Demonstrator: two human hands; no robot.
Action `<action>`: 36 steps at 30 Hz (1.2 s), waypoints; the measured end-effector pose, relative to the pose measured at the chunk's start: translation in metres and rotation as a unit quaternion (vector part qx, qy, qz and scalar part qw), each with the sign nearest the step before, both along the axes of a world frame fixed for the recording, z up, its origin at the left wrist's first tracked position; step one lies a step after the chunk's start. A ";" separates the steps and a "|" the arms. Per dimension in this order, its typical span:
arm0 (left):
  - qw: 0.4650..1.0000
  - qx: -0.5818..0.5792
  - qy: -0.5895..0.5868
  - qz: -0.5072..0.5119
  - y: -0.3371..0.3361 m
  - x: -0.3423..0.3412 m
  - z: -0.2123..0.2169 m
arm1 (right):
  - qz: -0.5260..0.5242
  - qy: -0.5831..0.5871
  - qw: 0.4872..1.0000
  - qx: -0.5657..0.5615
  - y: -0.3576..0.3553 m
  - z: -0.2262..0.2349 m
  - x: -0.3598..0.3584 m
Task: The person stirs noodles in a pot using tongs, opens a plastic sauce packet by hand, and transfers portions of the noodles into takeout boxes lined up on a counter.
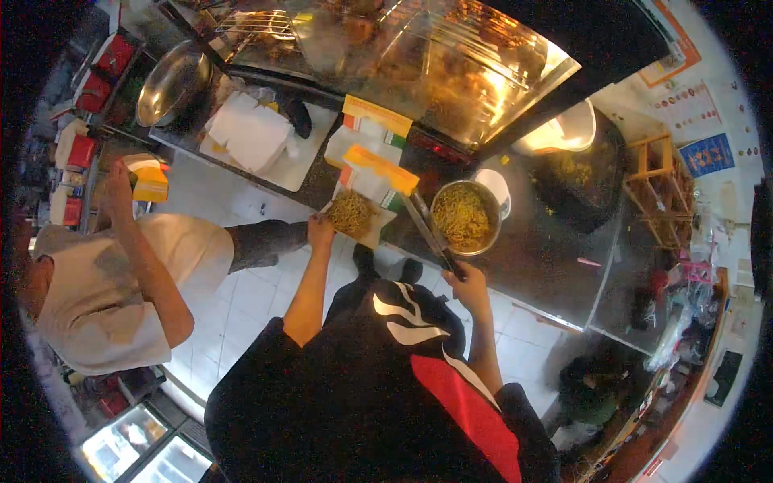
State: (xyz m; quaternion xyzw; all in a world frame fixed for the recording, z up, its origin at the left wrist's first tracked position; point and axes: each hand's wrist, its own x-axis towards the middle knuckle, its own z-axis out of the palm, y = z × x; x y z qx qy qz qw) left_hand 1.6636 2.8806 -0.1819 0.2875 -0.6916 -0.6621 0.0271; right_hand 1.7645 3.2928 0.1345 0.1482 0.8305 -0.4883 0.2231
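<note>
My left hand [320, 231] is closed on the near left edge of an open cardboard takeaway box [378, 235]. Brownish-yellow strands of food, like noodles [351, 212], fill the box, and its orange-edged lid [382, 167] stands up at the far side. My right hand [468, 286] grips the handle end of dark metal tongs [432, 232]. Their far ends point away, between the box and a round metal bowl [493, 233]; I cannot make out anything in them. More yellow strands [462, 216] lie in that bowl, just right of the tongs.
Behind the box lies another open box [377, 121], below a lit glass display case [386, 48]. A white container [493, 191] touches the bowl. White boxes [250, 133] sit on the left counter. At left, a co-worker [121, 282] holds an orange-and-white box [150, 179]. A wooden rack [659, 189] stands right.
</note>
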 end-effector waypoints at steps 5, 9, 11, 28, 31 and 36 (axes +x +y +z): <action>0.982 0.186 -0.020 0.025 0.075 -0.009 0.153 | -0.023 0.091 0.994 -0.051 0.013 -0.017 0.008; 0.972 0.206 0.024 -0.107 0.068 0.012 0.172 | 0.005 0.067 0.997 -0.040 0.023 -0.010 0.011; 0.955 0.281 0.049 -0.077 0.072 0.015 0.180 | 0.023 -0.045 0.992 -0.119 0.033 0.011 0.013; 0.677 0.676 0.135 -0.259 0.442 0.033 0.188 | -0.288 0.211 0.920 -0.160 0.191 0.163 0.144; 0.897 0.161 -0.011 -0.411 0.496 0.074 0.183 | -0.268 0.142 0.953 0.028 0.182 0.149 0.131; 0.890 0.094 0.040 -0.444 0.527 0.097 0.146 | -0.005 0.128 0.961 0.244 0.157 0.123 0.048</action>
